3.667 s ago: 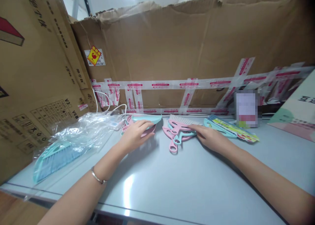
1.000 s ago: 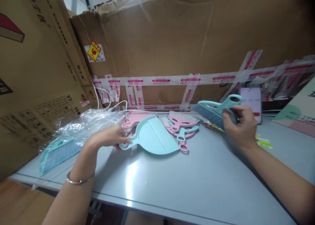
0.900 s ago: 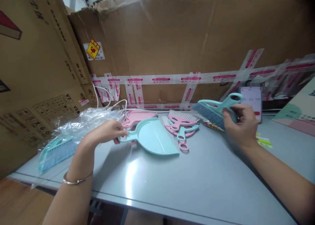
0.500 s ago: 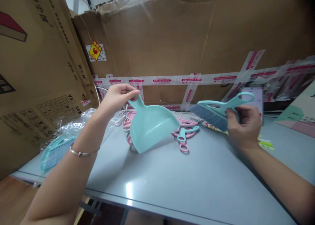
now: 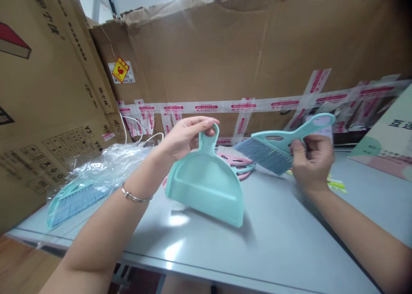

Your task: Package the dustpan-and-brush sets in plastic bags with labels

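A mint-green dustpan (image 5: pixel 206 182) hangs by its handle from my left hand (image 5: pixel 189 137), its wide lip pointing down above the table. My left fingers are closed round the handle's loop end. On the right, my right hand (image 5: pixel 312 161) grips the handle of a mint-green hand brush (image 5: pixel 273 143), whose grey-blue bristles point down and left, clear of the tabletop. Partly hidden behind the dustpan, pink and mint brush-and-pan pieces (image 5: pixel 236 159) lie on the table.
Another mint brush and dustpan (image 5: pixel 75 199) lies at the left beneath crumpled clear plastic (image 5: pixel 106 165). Large cardboard boxes (image 5: pixel 199 58) wall off the back and left of the grey table (image 5: pixel 273 242). A phone (image 5: pixel 323 128) stands behind my right hand, and a printed box (image 5: pixel 386 135) is at the far right.
My left hand has moved right and turned the dustpan so its lip now faces down and slightly right. The brush in my right hand has tilted a little, its handle end higher.
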`<state>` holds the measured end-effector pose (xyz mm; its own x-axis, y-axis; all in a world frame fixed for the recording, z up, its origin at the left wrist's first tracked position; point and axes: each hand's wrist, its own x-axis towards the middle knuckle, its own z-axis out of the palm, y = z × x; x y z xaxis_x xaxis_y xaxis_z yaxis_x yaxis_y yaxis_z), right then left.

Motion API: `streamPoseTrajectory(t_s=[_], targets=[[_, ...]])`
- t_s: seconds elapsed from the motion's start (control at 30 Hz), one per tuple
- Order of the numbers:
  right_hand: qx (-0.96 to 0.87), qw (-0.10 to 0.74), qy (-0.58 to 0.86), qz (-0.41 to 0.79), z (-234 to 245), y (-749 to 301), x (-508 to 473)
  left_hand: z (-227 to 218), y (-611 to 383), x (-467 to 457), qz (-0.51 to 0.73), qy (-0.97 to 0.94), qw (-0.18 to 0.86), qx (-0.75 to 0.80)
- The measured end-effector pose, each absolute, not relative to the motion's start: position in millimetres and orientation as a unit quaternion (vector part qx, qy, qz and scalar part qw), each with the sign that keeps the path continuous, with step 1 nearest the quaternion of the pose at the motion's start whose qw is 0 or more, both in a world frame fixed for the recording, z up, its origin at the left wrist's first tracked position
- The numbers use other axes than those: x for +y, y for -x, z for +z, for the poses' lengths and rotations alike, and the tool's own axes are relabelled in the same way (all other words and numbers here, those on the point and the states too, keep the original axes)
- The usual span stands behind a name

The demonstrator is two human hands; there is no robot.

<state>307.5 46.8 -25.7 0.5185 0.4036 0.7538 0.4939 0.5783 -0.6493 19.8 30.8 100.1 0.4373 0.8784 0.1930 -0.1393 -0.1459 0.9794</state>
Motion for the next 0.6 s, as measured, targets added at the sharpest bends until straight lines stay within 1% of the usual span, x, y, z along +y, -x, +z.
streamPoseTrajectory(t_s=[0.1,0.17,0.3,0.4,0.5,0.6], targets=[[-0.485,0.757,0.438,-0.012,-22.0,-305.2,44.9,80.0,-38.4,30.7,0.437,-0.573,0.603,0.343],[-0.480,0.765,0.429,0.001,-20.1,-304.2,44.1,66.5,-50.1,32.9,0.413,-0.547,0.627,0.370],[-0.474,0.774,0.420,0.016,-17.8,-303.7,43.5,45.8,-65.9,30.1,0.291,-0.528,0.685,0.409],[-0.472,0.776,0.418,0.024,-17.2,-303.7,43.2,31.8,-73.4,14.3,0.221,-0.527,0.702,0.425],[-0.471,0.776,0.419,0.032,-17.7,-303.3,42.9,16.2,-83.7,-4.4,0.204,-0.513,0.708,0.441],[-0.470,0.773,0.425,0.038,-18.9,-302.7,42.9,1.4,-100.2,-13.8,0.233,-0.500,0.701,0.451]])
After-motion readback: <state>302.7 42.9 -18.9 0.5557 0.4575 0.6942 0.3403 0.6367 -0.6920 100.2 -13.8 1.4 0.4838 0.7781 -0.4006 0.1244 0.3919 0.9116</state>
